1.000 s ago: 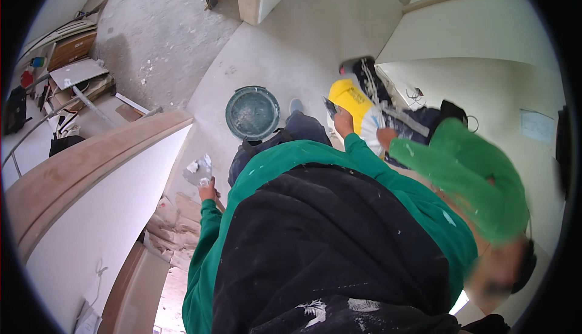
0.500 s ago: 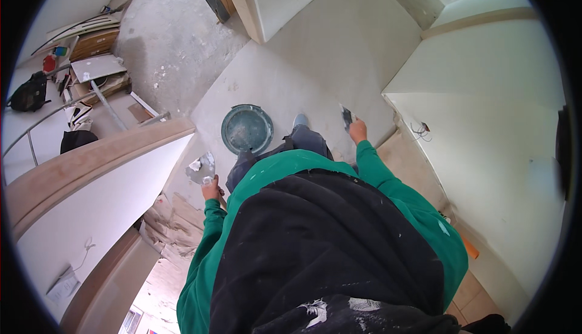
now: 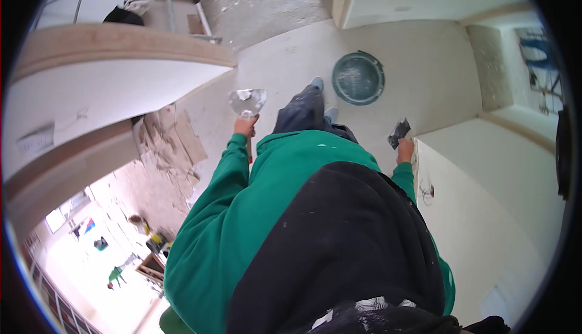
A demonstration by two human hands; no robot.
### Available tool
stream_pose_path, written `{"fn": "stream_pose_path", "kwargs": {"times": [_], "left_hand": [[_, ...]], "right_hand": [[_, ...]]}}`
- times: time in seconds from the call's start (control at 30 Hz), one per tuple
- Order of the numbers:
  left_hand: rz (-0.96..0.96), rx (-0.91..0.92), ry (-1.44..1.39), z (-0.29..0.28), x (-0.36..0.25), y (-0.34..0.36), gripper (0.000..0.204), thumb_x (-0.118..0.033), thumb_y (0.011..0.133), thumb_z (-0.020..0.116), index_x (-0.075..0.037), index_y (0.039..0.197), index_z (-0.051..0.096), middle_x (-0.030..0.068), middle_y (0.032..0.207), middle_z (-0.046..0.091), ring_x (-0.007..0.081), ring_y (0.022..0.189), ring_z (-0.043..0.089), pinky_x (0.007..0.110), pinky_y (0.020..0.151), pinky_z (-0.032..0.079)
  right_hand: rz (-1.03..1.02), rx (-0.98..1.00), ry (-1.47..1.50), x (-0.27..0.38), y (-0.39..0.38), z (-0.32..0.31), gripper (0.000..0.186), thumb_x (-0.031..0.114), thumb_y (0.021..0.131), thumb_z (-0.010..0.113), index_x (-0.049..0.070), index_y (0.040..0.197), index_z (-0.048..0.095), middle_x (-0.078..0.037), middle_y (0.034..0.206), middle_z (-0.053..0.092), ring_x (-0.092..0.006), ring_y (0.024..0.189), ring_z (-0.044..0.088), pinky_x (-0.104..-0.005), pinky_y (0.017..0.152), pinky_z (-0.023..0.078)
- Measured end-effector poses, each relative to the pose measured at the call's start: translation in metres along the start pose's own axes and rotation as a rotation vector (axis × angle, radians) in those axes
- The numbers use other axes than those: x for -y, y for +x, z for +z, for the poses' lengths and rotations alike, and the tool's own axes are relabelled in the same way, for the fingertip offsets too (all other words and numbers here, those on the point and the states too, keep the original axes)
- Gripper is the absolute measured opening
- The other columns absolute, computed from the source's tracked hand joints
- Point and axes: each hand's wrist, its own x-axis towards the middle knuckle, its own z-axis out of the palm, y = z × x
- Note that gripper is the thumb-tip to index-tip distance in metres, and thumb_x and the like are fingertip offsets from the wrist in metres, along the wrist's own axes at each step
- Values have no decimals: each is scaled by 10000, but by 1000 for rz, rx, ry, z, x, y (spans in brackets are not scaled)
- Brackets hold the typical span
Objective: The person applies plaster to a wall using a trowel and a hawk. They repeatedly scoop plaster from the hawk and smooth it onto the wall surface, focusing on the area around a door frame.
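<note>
My left hand (image 3: 245,126) is closed around the handle of a wide putty knife (image 3: 257,100). A lump of white filler (image 3: 244,94) lies on its broad metal blade. Out to the right, my right hand (image 3: 405,150) grips a smaller putty knife (image 3: 398,131) with a dark, smeared blade. A round dark green bucket (image 3: 359,78) stands on the floor ahead of my feet, apart from both hands. White residue marks its surface.
A low wall with a brown top (image 3: 121,44) runs along the left. Crumpled brown floor covering (image 3: 173,137) lies below it. A white wall (image 3: 485,194) rises close on the right. At lower left, a person in green (image 3: 116,274) is on a bright level.
The view has turned left, and the bucket now appears right of my feet instead of left. Both my feet show now. Each hand keeps its putty knife.
</note>
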Motion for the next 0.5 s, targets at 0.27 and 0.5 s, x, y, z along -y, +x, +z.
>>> {"fn": "stream_pose_path", "kwargs": {"times": [0.27, 0.5], "left_hand": [[-167, 81, -79, 32, 0, -3, 354, -314, 794, 772, -32, 924, 600, 60, 572, 543, 192, 417, 569, 341, 390, 484], [-108, 112, 29, 73, -32, 25, 439, -341, 791, 769, -36, 1050, 589, 74, 609, 570, 205, 444, 594, 346, 412, 514]], "right_hand": [[129, 31, -207, -34, -5, -79, 162, 115, 776, 627, -37, 830, 641, -91, 851, 658, -213, 813, 589, -381, 727, 467], [-214, 22, -267, -37, 19, -118, 276, 146, 829, 622, -57, 1015, 645, -151, 953, 686, -265, 887, 650, -401, 828, 512]]}}
